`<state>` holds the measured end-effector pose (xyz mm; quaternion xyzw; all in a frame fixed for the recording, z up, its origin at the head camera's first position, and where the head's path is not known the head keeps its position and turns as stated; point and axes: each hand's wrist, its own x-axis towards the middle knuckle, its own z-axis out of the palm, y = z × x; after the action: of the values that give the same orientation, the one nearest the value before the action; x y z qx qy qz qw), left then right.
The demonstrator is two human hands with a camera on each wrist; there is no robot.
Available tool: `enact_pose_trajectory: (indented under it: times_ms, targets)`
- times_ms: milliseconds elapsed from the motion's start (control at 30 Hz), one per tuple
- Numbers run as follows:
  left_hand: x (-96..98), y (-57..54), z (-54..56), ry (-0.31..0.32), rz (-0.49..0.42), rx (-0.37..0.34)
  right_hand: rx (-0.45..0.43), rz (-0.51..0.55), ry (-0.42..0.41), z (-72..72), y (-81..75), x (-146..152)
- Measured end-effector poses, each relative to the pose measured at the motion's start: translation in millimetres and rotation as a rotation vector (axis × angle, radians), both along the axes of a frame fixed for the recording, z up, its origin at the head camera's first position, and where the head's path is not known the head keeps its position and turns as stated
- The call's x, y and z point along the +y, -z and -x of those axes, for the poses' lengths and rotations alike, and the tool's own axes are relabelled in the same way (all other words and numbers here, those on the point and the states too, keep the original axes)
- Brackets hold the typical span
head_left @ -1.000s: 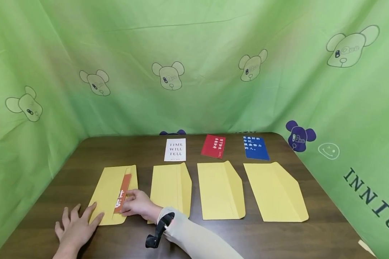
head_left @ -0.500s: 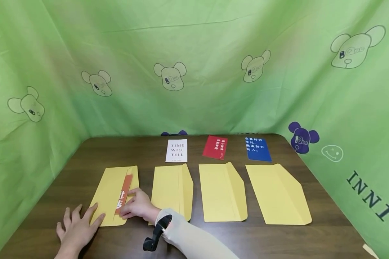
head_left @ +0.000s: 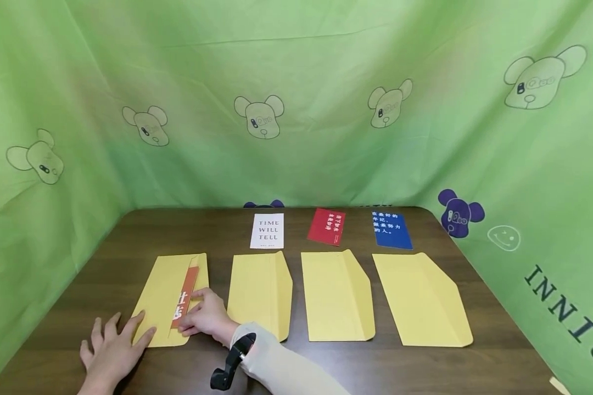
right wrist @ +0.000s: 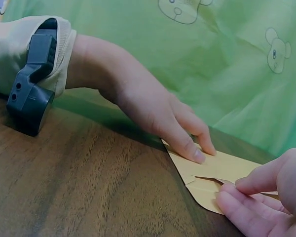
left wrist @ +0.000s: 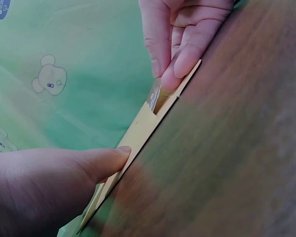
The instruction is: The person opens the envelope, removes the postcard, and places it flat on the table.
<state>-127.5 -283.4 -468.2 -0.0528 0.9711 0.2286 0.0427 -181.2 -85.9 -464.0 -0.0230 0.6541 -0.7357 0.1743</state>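
An orange-red card with white characters lies partly inside the leftmost yellow envelope, a strip of it showing at the opening beside the flap. My right hand pinches the card's exposed edge near its lower end. In the left wrist view, the thumb and fingertips of the right hand meet at the envelope's mouth. Spread over the envelope's near left corner, my left hand presses it to the table; its thumb rests on top. The rest of the card is hidden within the envelope.
Three more yellow envelopes, the second, third and fourth, lie to the right with flaps unfolded. Behind them are a white card, a red card and a blue card. A green curtain surrounds the wooden table.
The head view shifts slightly. My right hand stays at the card's edge with its fingers barely moved, and the left hand keeps its place on the envelope.
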Motion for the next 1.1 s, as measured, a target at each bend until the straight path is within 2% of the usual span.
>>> enact_pose_trajectory:
  times_ms: [200, 433, 767, 1100]
  targets:
    - [-2.2, 1.4, -3.0, -0.006, 0.009, -0.031, -0.017, 0.002, 0.011, -4.3, 1.5, -2.3]
    - [-0.8, 2.1, -4.4, -0.013, -0.005, -0.017, -0.01, 0.006, 0.017, -3.7, -1.7, -0.8]
    - [5.7, -2.0, 6.7, 0.005, -0.003, -0.02, 0.009, 0.008, 0.057, 3.2, -2.1, 6.0]
    - [-3.1, -1.0, 1.6, -0.018, -0.005, -0.045, 0.004, 0.054, 0.065, -4.8, -2.0, 1.6]
